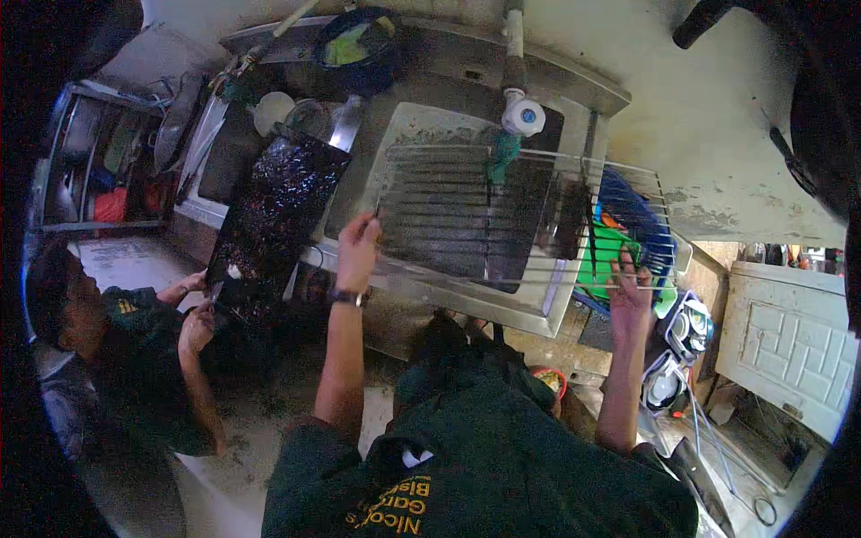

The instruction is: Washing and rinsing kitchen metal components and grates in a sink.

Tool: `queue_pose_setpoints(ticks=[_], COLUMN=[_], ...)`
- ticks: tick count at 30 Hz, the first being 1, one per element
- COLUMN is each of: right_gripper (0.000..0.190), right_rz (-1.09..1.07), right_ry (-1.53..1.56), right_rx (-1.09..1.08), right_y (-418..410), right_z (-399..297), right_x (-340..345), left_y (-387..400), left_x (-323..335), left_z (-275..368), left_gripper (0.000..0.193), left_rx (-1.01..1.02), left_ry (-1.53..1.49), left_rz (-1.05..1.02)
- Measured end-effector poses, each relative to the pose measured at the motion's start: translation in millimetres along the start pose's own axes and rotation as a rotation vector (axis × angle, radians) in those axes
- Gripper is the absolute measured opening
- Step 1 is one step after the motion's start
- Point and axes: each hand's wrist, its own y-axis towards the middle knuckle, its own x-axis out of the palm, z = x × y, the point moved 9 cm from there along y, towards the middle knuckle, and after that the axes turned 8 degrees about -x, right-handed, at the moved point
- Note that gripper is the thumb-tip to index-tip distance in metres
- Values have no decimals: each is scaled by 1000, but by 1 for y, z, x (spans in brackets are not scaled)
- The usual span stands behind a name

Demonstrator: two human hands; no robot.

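Observation:
A wire rack [444, 208] is held over a stainless steel sink [464, 302], its right end reaching past the sink's edge. My left hand [358, 249] pinches the left end of the rack between thumb and fingers. At the other end, my right hand [631, 289] grips the near corner, with fingertips against the bars. A white tap [523, 116] with a blue-centred knob stands at the back of the sink. From its spout hangs something green [504, 156]. The sink bottom shows dimly through the bars.
To my left, a co-worker [155, 343] holds a blackened tray [276, 202] and a small tool [216, 290]. A dark basin [356, 47] sits behind the sink. Below the rack's right end is a blue tub [649, 235] with green items [609, 252]. A red bucket [551, 380] stands lower down.

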Motion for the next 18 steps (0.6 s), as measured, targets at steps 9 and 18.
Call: queue_pose_setpoints(ticks=[9, 18], right_gripper=[30, 9], right_rz=[13, -17], right_ry=[272, 245], right_rx=[-81, -74], right_y=[84, 145], right_z=[47, 70], right_x=[-8, 9], left_y=[108, 171], left_x=[57, 74], left_z=[44, 79], left_gripper=[26, 28], left_rx=[16, 96], left_ry=[26, -27], left_rz=[22, 0])
